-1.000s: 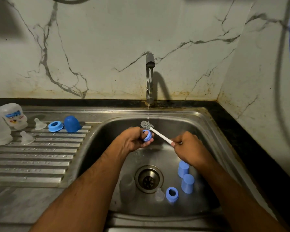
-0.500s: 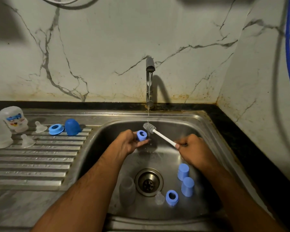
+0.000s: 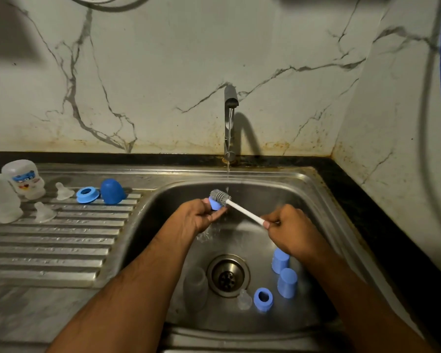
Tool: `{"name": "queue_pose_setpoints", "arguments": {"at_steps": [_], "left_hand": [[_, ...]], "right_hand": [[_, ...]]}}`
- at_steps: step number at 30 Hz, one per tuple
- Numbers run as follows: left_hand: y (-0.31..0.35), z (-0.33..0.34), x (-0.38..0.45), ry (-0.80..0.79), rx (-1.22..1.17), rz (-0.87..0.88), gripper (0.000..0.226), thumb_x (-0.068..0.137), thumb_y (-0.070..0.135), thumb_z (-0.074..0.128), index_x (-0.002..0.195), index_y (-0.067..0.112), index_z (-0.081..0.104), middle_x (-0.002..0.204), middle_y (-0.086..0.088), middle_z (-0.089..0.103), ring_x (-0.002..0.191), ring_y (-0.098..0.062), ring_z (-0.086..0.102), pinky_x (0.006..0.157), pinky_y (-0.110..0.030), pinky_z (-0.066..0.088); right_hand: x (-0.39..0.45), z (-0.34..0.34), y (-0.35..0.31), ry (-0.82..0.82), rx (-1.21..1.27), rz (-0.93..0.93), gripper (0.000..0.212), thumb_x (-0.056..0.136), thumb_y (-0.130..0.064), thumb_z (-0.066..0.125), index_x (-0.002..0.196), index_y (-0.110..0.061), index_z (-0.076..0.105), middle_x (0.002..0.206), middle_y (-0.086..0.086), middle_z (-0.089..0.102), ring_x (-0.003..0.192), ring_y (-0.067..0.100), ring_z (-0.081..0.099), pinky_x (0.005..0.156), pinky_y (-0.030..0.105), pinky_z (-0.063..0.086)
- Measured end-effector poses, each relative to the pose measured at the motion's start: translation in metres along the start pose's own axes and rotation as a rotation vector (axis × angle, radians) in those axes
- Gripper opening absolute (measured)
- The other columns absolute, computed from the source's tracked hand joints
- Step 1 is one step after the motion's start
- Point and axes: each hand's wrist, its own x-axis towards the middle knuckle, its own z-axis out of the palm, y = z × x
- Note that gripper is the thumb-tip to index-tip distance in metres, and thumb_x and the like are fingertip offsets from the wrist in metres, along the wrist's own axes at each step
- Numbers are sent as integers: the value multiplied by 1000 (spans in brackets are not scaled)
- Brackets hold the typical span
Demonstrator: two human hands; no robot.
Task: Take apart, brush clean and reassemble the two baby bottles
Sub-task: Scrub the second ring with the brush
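Blue plastic screw ring (image 3: 215,203), held under the thin stream from the steel tap (image 3: 230,115): the grey-bristled white-handled bottle brush (image 3: 220,195), half a second ago beside the ring, now lies across its top, so scrubbing of this part goes on. Left hand (image 3: 197,216) curls round the ring below the tap; right hand (image 3: 289,231), right of the tap, pinches the handle's end.

One head-worn camera looks forward and steeply down, close over the sink (image 3: 303,189). It faces the far wall (image 3: 163,72). The draining board (image 3: 49,250) lies left.
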Motion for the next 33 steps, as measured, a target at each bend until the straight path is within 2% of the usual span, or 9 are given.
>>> {"name": "queue_pose_setpoints", "arguments": {"at_steps": [2, 6, 11, 14, 18, 22, 24, 26, 33], "left_hand": [[-6, 6, -2, -31, 27, -21, 30, 102, -9, 28, 91, -8, 56, 127, -27, 55, 135, -36, 48, 118, -42, 31], [-7, 11, -1, -34, 33, -26, 30, 102, -8, 30, 100, -9, 59, 100, -23, 60, 121, -35, 52, 105, -38, 46], [4, 1, -1, 25, 44, 31, 36, 102, -8, 31, 124, -1, 59, 79, -22, 68, 107, -35, 62, 114, -41, 37], [-6, 9, -2, 0, 72, 18, 28, 101, -10, 34, 100, -6, 61, 102, -23, 62, 111, -36, 60, 116, -42, 35], [-13, 13, 3, -4, 67, 18, 32, 101, -10, 31, 81, -5, 55, 88, -21, 57, 82, -31, 57, 117, -42, 33], [0, 0, 9, 40, 27, 34, 32, 105, -5, 26, 96, 0, 57, 109, -24, 61, 129, -37, 52, 101, -35, 50], [1, -2, 7, 20, -6, 21, 30, 106, 0, 31, 105, 6, 60, 141, -19, 53, 137, -36, 45, 108, -39, 44], [1, -3, 8, 20, 18, 34, 24, 104, 3, 40, 102, 10, 63, 145, -17, 48, 134, -37, 47, 109, -43, 43], [3, -14, 10, 94, 60, 47, 20, 84, 17, 66, 100, 5, 68, 100, -16, 64, 89, -27, 62, 78, -34, 54]], "right_hand": [[1, -3, -1, 40, -21, 16, 24, 97, -34, 62, 116, -24, 73, 107, 0, 72, 89, 17, 62, 82, 26, 46], [0, -1, -9, -3, -11, -33, 26, 97, -34, 60, 117, -23, 73, 108, 2, 73, 99, 22, 67, 90, 35, 55], [-1, -6, -2, -2, 15, -6, 23, 96, -32, 65, 115, -23, 75, 112, 1, 73, 105, 21, 66, 95, 32, 51], [0, -9, -3, 84, 3, 21, 21, 96, -32, 65, 113, -20, 72, 112, 1, 71, 99, 18, 64, 83, 25, 43], [1, -3, -10, 4, 1, -25, 25, 97, -32, 62, 117, -22, 74, 110, 2, 73, 99, 20, 67, 91, 33, 54], [-1, -6, -5, -63, 64, -62, 23, 96, -28, 66, 116, -22, 77, 99, 2, 75, 94, 19, 68, 90, 34, 55], [-1, -11, 1, -15, 89, -30, 23, 96, -28, 67, 116, -21, 76, 106, 4, 74, 100, 21, 67, 95, 36, 53], [1, -16, 8, 27, 121, -10, 23, 95, -27, 68, 116, -19, 75, 108, 6, 72, 103, 23, 66, 97, 38, 52], [7, -16, 19, 2, 269, 14, 18, 97, -21, 64, 110, -12, 74, 62, 4, 64, 46, 7, 54, 57, 27, 44]]}}
